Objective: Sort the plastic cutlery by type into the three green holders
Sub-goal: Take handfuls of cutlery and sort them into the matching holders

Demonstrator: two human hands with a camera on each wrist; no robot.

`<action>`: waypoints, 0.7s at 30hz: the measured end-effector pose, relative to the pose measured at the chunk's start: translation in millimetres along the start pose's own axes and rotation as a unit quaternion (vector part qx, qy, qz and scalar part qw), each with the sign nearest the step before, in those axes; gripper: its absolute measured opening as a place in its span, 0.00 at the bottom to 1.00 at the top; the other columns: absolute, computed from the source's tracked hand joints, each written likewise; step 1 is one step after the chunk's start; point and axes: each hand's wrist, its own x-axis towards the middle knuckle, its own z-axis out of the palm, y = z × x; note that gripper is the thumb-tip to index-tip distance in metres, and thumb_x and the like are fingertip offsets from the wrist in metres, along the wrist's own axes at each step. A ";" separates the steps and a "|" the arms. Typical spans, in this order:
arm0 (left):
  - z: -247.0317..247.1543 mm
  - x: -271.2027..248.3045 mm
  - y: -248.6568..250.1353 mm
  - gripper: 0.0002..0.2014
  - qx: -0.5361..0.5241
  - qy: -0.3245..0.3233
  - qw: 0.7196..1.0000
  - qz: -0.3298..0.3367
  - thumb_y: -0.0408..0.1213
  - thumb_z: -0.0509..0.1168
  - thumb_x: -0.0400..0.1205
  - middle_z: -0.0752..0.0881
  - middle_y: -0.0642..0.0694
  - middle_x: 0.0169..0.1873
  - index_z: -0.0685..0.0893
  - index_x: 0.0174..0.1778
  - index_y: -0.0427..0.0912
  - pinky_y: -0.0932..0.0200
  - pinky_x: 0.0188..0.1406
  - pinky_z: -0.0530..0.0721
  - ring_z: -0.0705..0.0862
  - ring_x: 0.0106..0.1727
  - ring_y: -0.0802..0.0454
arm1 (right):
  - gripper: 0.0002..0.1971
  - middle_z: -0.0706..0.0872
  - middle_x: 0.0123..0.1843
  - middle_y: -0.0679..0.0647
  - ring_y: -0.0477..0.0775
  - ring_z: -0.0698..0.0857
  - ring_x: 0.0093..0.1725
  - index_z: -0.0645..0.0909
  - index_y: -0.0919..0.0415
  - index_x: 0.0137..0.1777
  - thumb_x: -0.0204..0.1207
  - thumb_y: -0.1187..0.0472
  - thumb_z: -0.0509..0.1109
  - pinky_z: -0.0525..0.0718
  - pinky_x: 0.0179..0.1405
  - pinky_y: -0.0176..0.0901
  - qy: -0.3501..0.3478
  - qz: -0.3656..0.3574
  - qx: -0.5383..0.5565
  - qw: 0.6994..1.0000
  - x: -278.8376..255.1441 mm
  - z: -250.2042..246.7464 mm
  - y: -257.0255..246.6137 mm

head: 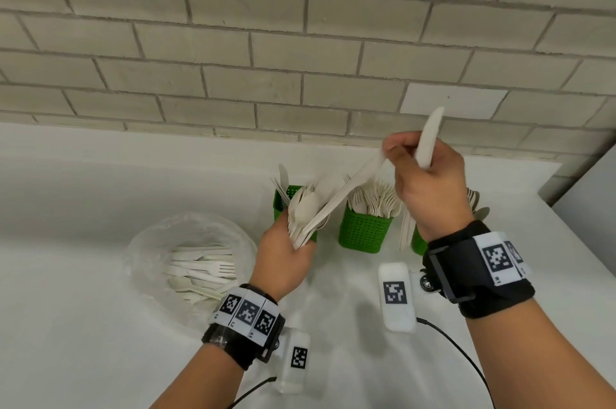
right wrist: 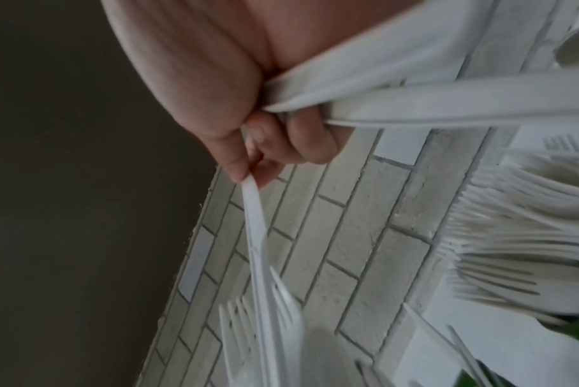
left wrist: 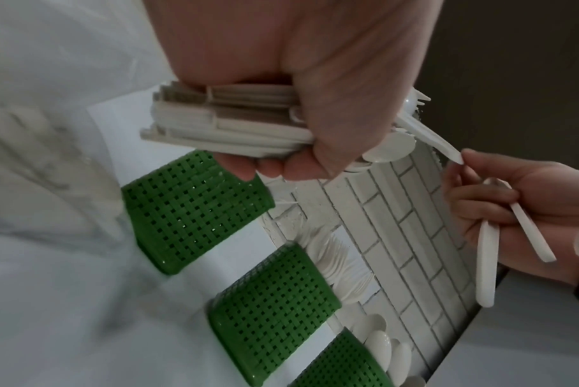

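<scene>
My left hand [head: 293, 243] grips a thick bundle of white plastic cutlery [head: 305, 211], mostly spoons and forks, just above the left green holder [head: 282, 206]. My right hand [head: 411, 155] is raised over the middle holder [head: 364, 232]. It holds a white knife [head: 430, 138] and a second piece [left wrist: 533, 235] in its curled fingers. Its thumb and forefinger pinch the handle end of a long piece [head: 350, 190] that still reaches into the bundle. The middle holder is full of forks [head: 376, 198]. The right holder [head: 418, 243] is mostly hidden behind my right wrist.
A clear plastic bag [head: 150, 242] with several loose forks and spoons lies on the white counter [head: 100, 191] at the left. A grey brick wall [head: 300, 41] stands right behind the holders. A black cable [head: 460, 352] runs along the counter under my right arm.
</scene>
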 end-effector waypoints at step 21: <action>11.1 -3.3 27.3 0.03 -0.262 -0.055 0.962 -0.058 0.24 0.75 0.75 0.86 0.46 0.27 0.88 0.42 0.32 0.59 0.28 0.79 0.79 0.25 0.54 | 0.11 0.80 0.31 0.39 0.42 0.77 0.30 0.85 0.52 0.46 0.83 0.66 0.63 0.74 0.33 0.33 0.032 0.058 -0.033 0.997 -23.2 8.7 33.7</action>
